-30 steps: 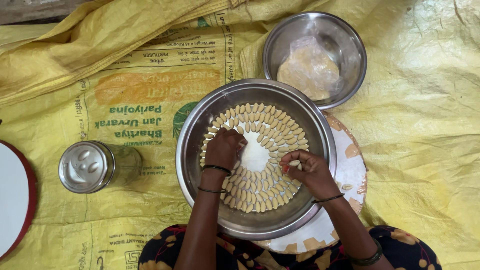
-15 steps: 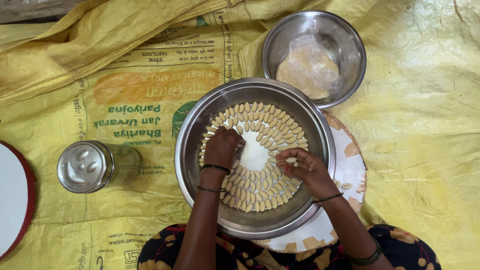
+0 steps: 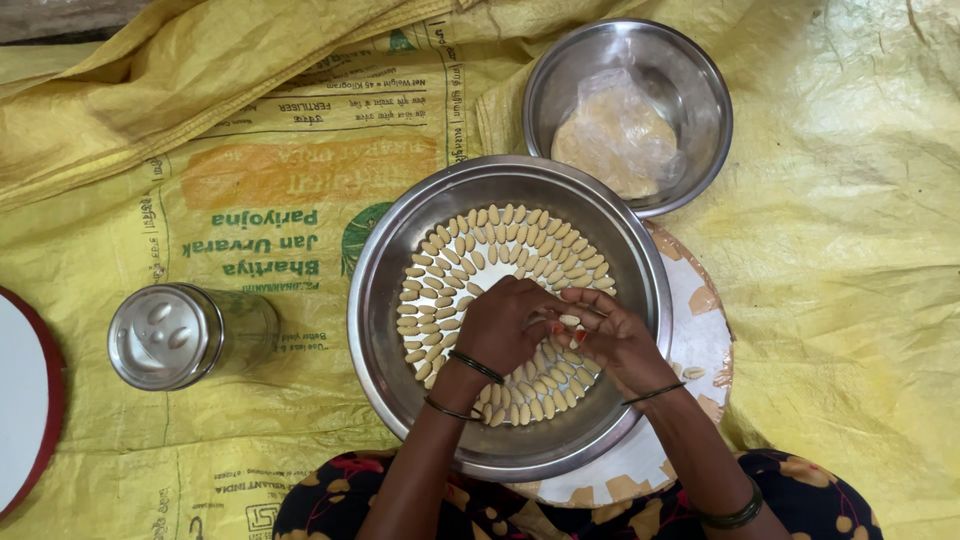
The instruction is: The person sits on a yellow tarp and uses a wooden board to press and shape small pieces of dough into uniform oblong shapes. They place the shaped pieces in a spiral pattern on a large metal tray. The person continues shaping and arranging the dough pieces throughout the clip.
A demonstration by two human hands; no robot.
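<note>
Yellow sacking (image 3: 860,260) covered the floor under everything, creased and folded over itself toward the upper left of the frame. At the centre sat your steel pan (image 3: 385,300), and inside it small pale dough pieces (image 3: 510,235) lay in tight rings, side by side, probably so that none stuck to its neighbour. Your hands met over the middle of those rings. Your left hand (image 3: 505,325) was curled, fingers bent down onto the pieces; what it gripped, if anything, I could not tell. Your right hand (image 3: 615,340) pinched one small piece (image 3: 568,320) between thumb and fingertips, right at the inner edge of the rings, where a gap seemed left to fill. Under the pan, a round board (image 3: 700,340) with worn patches stuck out at the lower right, and it likely kept the pan level. A smaller steel bowl (image 3: 700,80) stood at the upper right, just beside the pan, holding a lump of dough (image 3: 615,140) under clear plastic, close to your right hand. A steel tumbler (image 3: 165,337) lay well apart at the left. A white disc with a red rim (image 3: 20,400) showed at the left edge.
</note>
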